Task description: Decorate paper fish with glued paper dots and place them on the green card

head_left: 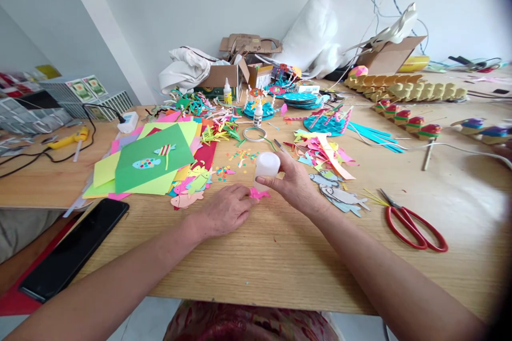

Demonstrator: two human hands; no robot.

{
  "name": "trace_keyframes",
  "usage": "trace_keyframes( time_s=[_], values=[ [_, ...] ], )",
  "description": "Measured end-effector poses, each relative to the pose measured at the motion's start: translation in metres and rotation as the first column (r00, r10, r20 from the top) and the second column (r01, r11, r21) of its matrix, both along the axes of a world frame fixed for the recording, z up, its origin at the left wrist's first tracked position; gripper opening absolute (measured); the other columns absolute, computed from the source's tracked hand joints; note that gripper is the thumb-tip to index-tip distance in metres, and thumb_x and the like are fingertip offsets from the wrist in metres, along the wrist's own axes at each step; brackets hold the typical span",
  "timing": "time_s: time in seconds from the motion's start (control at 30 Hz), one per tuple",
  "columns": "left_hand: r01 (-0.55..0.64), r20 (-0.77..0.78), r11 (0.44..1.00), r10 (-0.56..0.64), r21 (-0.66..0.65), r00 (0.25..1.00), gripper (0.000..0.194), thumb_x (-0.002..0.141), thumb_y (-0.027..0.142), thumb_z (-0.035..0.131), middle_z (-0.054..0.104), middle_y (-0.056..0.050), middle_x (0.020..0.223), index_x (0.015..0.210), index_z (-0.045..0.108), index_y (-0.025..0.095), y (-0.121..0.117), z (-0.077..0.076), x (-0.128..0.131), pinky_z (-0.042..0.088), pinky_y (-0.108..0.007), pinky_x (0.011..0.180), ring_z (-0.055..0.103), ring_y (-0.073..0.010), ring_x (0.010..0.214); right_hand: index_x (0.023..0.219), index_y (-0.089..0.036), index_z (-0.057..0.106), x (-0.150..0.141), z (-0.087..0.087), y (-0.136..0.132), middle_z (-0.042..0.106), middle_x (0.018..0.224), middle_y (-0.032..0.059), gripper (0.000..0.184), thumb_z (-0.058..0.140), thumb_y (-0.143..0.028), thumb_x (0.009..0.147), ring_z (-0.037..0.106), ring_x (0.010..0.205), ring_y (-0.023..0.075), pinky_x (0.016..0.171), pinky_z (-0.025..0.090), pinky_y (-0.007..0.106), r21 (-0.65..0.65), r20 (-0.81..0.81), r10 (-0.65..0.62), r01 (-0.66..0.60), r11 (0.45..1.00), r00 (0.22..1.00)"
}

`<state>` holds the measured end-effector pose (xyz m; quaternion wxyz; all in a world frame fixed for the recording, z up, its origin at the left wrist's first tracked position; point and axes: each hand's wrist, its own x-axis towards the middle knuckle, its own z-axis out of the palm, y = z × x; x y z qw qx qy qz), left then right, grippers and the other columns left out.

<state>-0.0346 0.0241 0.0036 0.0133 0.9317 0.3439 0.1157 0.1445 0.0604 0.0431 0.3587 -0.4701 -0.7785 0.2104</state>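
One container clamped in right hand, left hand, fingers together, touching pink cutout

We are observing bright, diffuse, cool light across the pale wall and the counter. We are noting whitish glare spreading over the counter's right part, and soft, faint shadows lying beside the scissors. We are finding the middle fairly sharp, while both side edges are blurring. We are seeing wide-angle distortion stretching the margins and a dark, out-of-focus border cutting across the right corners.
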Motion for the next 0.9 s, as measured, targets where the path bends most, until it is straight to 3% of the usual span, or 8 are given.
trace_keyframes(
  time_s=[0.57, 0.9],
  values=[
    [-0.006, -0.001, 1.000, 0.006, -0.015, 1.000, 0.026, 0.081, 0.017, 0.044, 0.051, -0.007, 0.100, 0.106, 0.050, 0.019, -0.0001, -0.0002, -0.0007, 0.038, -0.034, 0.086, 0.046, -0.0183, 0.097, 0.076, -0.018, 0.048, -0.0041, -0.0070, 0.0069, 0.050, 0.065, -0.0010, 0.032, 0.062, -0.044, 0.062, 0.047, 0.061, 0.0133, 0.052, 0.035, 0.025, 0.012, -0.024, -0.044, 0.044, 0.999, 0.999],
    [0.006, 0.019, 1.000, -0.006, 0.001, 1.000, 0.025, 0.080, 0.018, 0.045, 0.052, -0.006, 0.099, 0.105, 0.050, 0.019, 0.0001, -0.0002, -0.0007, 0.039, -0.035, 0.086, 0.047, -0.0186, 0.098, 0.077, -0.018, 0.049, -0.0084, -0.0092, 0.0082, 0.052, 0.067, -0.0001, 0.031, 0.061, -0.043, 0.063, 0.048, 0.064, 0.0144, 0.053, 0.036, 0.025, 0.023, -0.084, -0.007, 0.009, 1.000, 0.996]
  ],
)
